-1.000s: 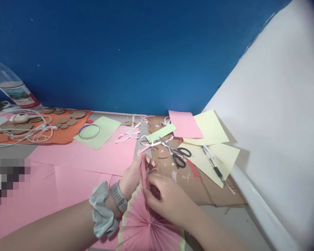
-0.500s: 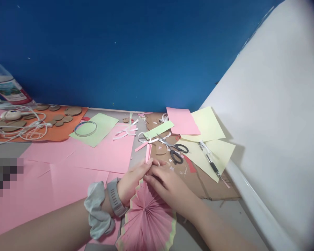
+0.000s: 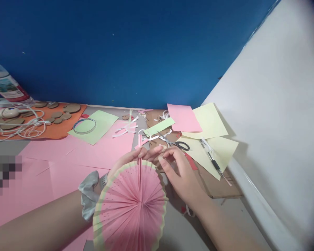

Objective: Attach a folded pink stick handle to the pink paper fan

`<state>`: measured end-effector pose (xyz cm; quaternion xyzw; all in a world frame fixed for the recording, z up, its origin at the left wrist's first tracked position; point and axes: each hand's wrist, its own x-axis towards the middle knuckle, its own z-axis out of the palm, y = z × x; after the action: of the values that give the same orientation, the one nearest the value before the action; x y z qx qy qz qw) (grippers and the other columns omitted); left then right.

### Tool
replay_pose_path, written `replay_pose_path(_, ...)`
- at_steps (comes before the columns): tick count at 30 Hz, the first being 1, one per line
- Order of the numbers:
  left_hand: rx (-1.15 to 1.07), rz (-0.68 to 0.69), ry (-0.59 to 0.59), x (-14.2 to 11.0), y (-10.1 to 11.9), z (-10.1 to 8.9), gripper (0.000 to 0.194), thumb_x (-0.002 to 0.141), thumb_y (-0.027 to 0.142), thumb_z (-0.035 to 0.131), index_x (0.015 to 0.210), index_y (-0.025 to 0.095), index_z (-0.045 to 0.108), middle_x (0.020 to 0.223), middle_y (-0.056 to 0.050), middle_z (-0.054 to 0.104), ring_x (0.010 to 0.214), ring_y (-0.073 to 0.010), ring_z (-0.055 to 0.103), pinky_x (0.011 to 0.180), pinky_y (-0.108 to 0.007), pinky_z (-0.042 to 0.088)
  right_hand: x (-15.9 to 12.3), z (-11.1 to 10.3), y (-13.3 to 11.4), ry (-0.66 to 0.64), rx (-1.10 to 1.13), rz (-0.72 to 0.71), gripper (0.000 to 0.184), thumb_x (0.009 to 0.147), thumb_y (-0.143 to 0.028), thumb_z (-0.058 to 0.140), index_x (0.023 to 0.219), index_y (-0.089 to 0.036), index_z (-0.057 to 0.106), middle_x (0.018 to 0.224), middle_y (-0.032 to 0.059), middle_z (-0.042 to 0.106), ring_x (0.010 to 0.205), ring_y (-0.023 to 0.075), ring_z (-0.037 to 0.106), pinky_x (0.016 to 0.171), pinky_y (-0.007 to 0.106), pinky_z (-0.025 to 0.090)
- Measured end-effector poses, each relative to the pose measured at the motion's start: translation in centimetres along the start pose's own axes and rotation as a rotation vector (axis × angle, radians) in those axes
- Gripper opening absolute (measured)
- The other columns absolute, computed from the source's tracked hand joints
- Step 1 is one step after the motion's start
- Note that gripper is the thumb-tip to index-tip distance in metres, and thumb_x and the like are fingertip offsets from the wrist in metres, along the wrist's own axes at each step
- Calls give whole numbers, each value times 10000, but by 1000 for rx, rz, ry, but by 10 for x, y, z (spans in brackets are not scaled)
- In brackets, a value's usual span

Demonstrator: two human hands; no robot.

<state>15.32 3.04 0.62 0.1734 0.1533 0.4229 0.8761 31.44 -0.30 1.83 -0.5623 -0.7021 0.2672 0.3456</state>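
Observation:
A round pleated paper fan [image 3: 128, 205], pink with a pale green and yellow rim and small dark specks, spreads out low in the view. Its narrow pink handle [image 3: 140, 139] points away from me, and my left hand [image 3: 128, 157] pinches it just above the rim. Part of that hand is hidden behind the fan. To the right, my right hand [image 3: 179, 170] is off the fan, with thumb and fingers apart and nothing visible between them. Scissors [image 3: 181, 145] with black handles lie just beyond my right fingers, partly covered by them.
Pink sheets [image 3: 91, 150] cover the left side; a green sheet [image 3: 95, 134] carries a roll of tape [image 3: 77, 129]. Cables [image 3: 28, 125] lie on orange paper [image 3: 60, 132] by a bottle [image 3: 7, 85]. Right: a pen [image 3: 211, 158], yellow sheets [image 3: 211, 118], cardboard [image 3: 222, 188] and a white wall [image 3: 282, 87].
The fan has come up and left, so more of its pleated face shows. My right hand has let go of the handle and moved right; my left hand still holds it.

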Motion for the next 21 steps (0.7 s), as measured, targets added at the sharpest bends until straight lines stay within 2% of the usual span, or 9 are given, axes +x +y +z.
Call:
replay_pose_path(3,-65,-6,-77,-5,7,8,377,930,216,320,603,157,499,990,-46,629,1046,-195,560,944,-346,398,1,2,1,-48,17,50,171,910,-386,441,956,-223,469,1001,28,530,946,175,490,802,304,393)
replay_pose_path(5,-107,-15,-84,-10,12,11,403,951,302,282,654,158,513,1082,-54,623,1080,-207,547,956,-370,394,1,2,0,-60,27,57,186,913,-395,433,967,-222,475,1005,30,535,947,181,494,801,310,394)
replay_pose_path(9,-124,-55,-86,-17,21,15,582,898,591,176,777,156,543,1198,-102,582,1151,-261,498,945,-424,407,1,0,-3,-55,-19,-39,147,916,-350,431,900,-212,478,947,38,538,923,192,493,799,322,384)
replay_pose_path(12,-67,-23,-95,-20,29,20,664,829,705,164,789,159,539,1258,-113,544,1255,-272,387,970,-425,385,1,-4,-2,-39,-67,-118,105,915,-302,433,872,-213,470,917,36,529,904,191,482,797,324,374)
replay_pose_path(15,52,69,-67,-24,39,30,670,793,749,185,740,179,531,1314,-74,503,1323,-255,286,995,-412,362,0,-7,-1,6,-55,-162,83,909,-290,434,881,-217,462,927,37,516,906,189,477,794,328,376)
replay_pose_path(17,127,148,-35,-28,45,39,675,781,762,186,715,187,533,1330,-43,490,1342,-251,248,1003,-421,357,-1,-7,-1,1,-7,-144,94,905,-313,442,904,-223,467,950,41,513,910,189,482,797,333,385)
replay_pose_path(19,177,253,-10,-32,51,47,647,794,743,207,708,190,534,1329,-25,489,1342,-255,248,1004,-435,358,-1,-7,-1,-40,89,-48,165,900,-356,453,1017,-241,471,1039,52,512,956,191,489,823,339,401)
replay_pose_path(21,211,327,7,-36,56,54,524,857,624,289,679,186,515,1275,-8,532,1315,-245,309,1010,-427,357,0,-5,-2,-106,262,73,351,893,-411,458,1211,-274,398,1197,73,476,1043,194,488,861,348,419)
